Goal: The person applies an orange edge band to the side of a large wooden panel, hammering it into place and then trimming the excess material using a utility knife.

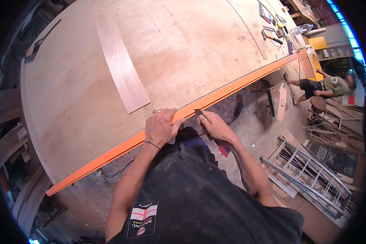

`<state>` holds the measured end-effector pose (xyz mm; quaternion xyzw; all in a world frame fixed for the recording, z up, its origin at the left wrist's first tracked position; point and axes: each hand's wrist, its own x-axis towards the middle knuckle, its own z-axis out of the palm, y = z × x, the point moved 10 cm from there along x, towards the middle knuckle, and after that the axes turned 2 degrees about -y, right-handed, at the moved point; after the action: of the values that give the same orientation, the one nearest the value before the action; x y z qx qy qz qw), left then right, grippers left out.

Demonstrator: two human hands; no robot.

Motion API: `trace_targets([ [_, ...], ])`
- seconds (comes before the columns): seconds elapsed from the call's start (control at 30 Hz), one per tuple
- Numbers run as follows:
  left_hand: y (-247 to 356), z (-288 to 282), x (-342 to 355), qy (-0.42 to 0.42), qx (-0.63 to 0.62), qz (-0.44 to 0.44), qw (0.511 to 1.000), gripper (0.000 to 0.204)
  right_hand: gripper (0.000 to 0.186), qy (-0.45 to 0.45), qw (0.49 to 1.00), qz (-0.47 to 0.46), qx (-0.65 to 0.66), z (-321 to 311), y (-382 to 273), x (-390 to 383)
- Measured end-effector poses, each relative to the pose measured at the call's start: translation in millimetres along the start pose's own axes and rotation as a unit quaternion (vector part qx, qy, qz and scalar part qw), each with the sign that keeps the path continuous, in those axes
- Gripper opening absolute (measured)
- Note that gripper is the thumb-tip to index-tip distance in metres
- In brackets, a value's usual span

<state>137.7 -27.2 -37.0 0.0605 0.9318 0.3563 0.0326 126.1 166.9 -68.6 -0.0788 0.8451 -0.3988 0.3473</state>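
A long orange straightedge bar (228, 90) lies slantwise along the near edge of a large plywood sheet (77, 134). My left hand (162, 127) is closed over the bar near its middle, fingers on the far side and thumb on the near side. Just to the right, my right hand (216, 127) grips a knife-like tool with a dark flat blade (198, 112), whose tip touches or hovers right at the bar. Below that palm shows a red piece (223, 149); whether it belongs to the same tool I cannot tell.
A thin wood strip (120, 65) lies on the sheet. At the far right corner are a hammer (272, 38) and several other tools. A dark square (42, 40) lies far left. Below right rest a metal ladder (313, 175) and scrap wood; another person (329, 86) sits beyond.
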Motion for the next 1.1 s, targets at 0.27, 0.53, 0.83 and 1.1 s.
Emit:
trace_targets([
  [0.27,3,-3,4,-0.037,-0.018,-0.011,0.999,0.072,0.031,0.058,0.998,-0.03,0.021,1,-11,-5],
  [0.53,-7,-1,5,-0.035,-0.062,-0.037,0.997,0.101,0.036,0.023,0.991,-0.011,0.133,11,5,-1],
  [0.83,-12,-3,7,-0.022,-0.103,-0.038,0.994,0.127,0.034,-0.03,0.944,0.036,0.327,40,11,-5],
  [1.1,-18,3,8,-0.045,-0.16,-0.042,0.985,0.133,0.034,0.091,0.914,0.028,0.394,53,-9,-9],
])
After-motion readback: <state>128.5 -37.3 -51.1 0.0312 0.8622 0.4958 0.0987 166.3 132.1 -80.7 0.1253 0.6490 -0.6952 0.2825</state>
